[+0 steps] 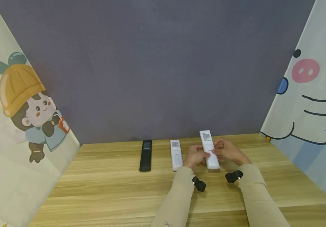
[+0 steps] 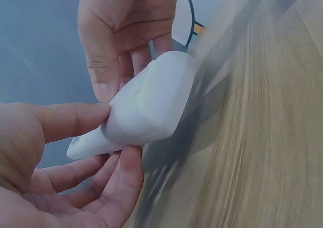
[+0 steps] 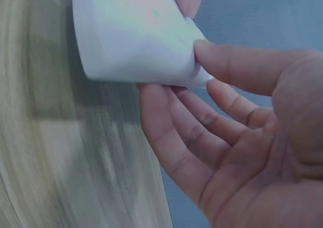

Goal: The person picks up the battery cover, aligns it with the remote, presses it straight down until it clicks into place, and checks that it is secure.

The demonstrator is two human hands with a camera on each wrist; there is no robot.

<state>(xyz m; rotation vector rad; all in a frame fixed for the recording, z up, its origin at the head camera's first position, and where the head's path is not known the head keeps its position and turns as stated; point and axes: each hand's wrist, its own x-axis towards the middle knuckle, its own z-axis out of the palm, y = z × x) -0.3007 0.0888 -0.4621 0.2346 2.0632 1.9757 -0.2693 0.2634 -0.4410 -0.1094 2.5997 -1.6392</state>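
Both hands hold a white remote control [image 1: 208, 146], its printed label side facing up, just above the wooden table. In the head view, my left hand [image 1: 195, 156] pinches its left edge, thumb on top and fingers beneath. My right hand [image 1: 229, 151] grips the opposite edge the same way. The left wrist view shows the rounded near end of the remote [image 2: 156, 99] raised off the wood, with a shadow below it. In the right wrist view the thumb presses on the remote's [image 3: 131, 41] upper face while the fingers support its underside.
Left of the hands lie a second white remote [image 1: 176, 157], label up, and a black remote [image 1: 145, 157], both on the wooden table [image 1: 109, 189]. A grey panel [image 1: 163, 69] rises behind the table. Cartoon-printed sheets [image 1: 7, 164] flank both sides.
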